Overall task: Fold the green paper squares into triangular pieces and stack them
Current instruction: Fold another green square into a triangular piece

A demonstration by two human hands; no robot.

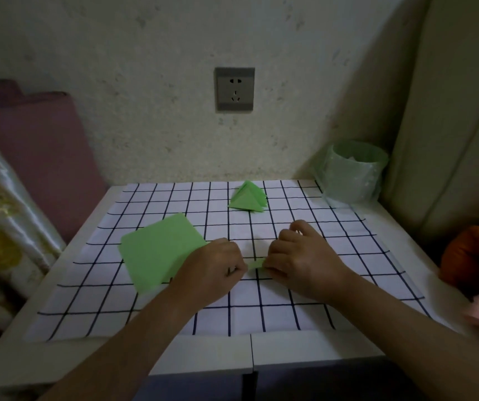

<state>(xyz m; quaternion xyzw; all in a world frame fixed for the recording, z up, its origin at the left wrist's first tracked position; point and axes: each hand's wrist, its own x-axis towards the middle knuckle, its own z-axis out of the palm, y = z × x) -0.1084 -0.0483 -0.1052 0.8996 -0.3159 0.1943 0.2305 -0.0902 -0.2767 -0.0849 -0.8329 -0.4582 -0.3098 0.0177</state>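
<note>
A small green paper piece [256, 264] lies mid-cloth on the table [400, 224], pinched at each end by 2 hands: the left hand [214, 263] and right hand [299, 257] each have their grip closed on it. The flat green squares [157, 250] lie just left. The stack of folded triangles [248, 197] sits farther back, near a green bin [354, 172].

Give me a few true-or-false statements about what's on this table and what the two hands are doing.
1. Both hands, left hand and right hand, pinch one small green piece. True.
2. The folded triangles lie nearer the wall than the hands. True.
3. The flat green squares lie by the right hand. False: beside the left hand.
4. The green-lined bin sits at the table's far left corner. False: far right.
</note>
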